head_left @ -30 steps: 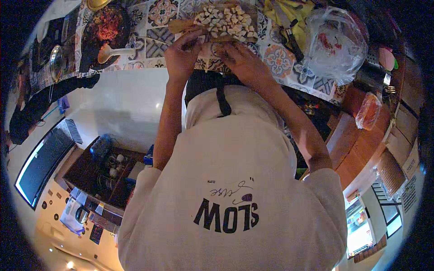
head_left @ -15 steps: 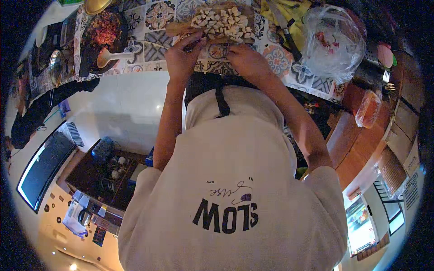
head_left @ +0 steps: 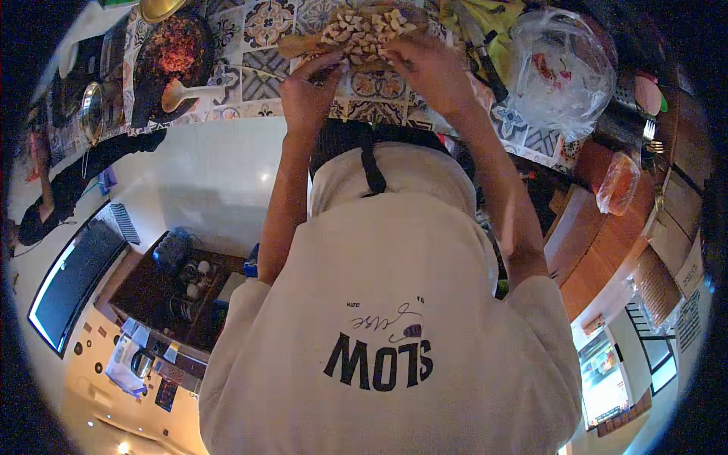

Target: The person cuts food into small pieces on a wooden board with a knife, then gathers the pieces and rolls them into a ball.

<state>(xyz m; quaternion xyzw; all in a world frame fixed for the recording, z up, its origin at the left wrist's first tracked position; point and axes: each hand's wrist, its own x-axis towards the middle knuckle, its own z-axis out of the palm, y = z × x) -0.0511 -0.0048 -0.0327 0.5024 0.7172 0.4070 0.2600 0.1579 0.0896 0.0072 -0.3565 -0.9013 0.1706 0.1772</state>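
Pale diced pieces [head_left: 368,32] lie heaped on a wooden board [head_left: 299,47] at the top of the view. My left hand [head_left: 309,89] is at the board's lower left edge, fingers curled together; whatever is between them is too small to make out. Over the right side of the heap is my right hand [head_left: 436,72], its fingertips at the pieces and blurred, so its grip is unclear. To the right, a knife [head_left: 489,68] rests on a yellow cloth [head_left: 497,23].
On the left are a dark pan of red food [head_left: 176,53] and a pale spoon [head_left: 182,94]. A clear plastic bag [head_left: 565,76], forks [head_left: 651,136] and a wrapped orange package [head_left: 618,182] are on the right. Another person's arm [head_left: 47,201] shows far left.
My right hand has moved up from the board's lower edge onto the diced pieces. My left hand has barely shifted. At the far left, the other person's arm has come further into view.
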